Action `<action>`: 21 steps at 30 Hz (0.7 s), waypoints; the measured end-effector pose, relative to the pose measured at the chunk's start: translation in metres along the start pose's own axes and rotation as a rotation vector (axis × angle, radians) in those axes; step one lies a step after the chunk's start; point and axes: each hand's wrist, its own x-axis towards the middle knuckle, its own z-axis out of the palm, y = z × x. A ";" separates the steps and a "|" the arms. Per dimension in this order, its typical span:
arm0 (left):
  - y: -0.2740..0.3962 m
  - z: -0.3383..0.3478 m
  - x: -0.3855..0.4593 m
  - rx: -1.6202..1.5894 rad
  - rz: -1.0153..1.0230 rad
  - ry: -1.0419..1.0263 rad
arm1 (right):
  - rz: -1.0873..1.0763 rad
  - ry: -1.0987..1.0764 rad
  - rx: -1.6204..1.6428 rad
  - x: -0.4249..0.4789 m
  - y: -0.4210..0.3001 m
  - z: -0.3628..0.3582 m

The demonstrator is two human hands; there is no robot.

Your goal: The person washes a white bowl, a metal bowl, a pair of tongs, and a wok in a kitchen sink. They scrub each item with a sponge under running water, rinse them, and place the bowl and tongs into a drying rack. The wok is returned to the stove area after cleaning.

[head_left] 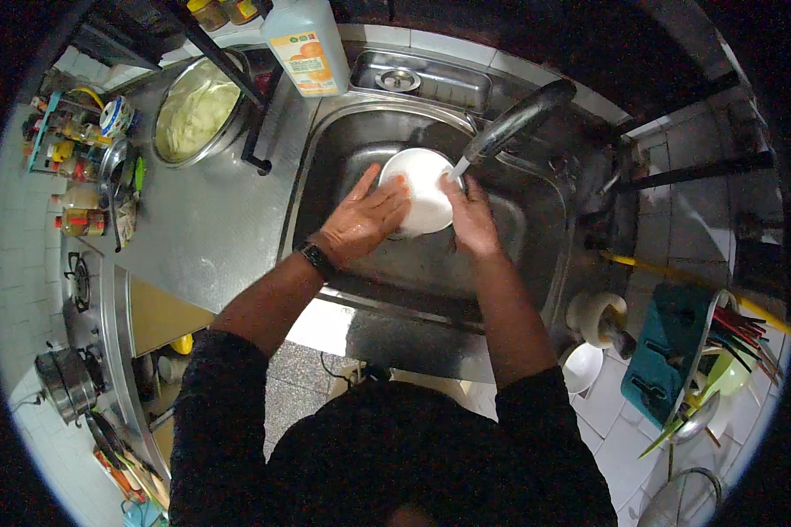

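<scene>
A white bowl or dish [425,197] is held over the stainless steel sink [395,277], under the faucet [521,118]. Water runs from the spout onto its right side. My right hand [472,217] grips the dish by its right rim, thumb over the edge. Against the left part of the dish lies my left hand [372,214], flat, with its fingers spread and slightly blurred. A dark watch band circles my left wrist. Whether the dish is shallow or deep cannot be made out from above.
A large jug with an orange label [311,56] stands behind the sink's left corner. On the left counter sits a steel basin of pale slices [201,115] near a black rack post [258,161]. To the right are a stone mortar [596,319], a white bowl [581,369] and a green utensil holder [669,349].
</scene>
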 end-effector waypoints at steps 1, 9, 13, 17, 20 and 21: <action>-0.002 -0.003 -0.003 0.046 0.012 -0.065 | 0.051 -0.018 0.006 -0.003 -0.006 0.003; 0.064 0.039 0.033 -0.344 -0.468 0.372 | 0.165 0.087 0.292 -0.002 0.016 0.026; 0.049 0.029 0.022 -0.433 -0.412 0.312 | 0.109 0.114 0.255 0.003 0.016 0.028; 0.056 0.014 0.027 -0.561 -0.511 0.334 | 0.268 -0.053 0.350 0.003 0.014 0.029; 0.058 0.013 0.033 -0.594 -0.565 0.359 | 0.291 -0.169 0.316 0.005 0.013 0.029; 0.058 0.014 0.033 -0.596 -0.567 0.368 | 0.279 -0.201 0.290 0.003 0.010 0.030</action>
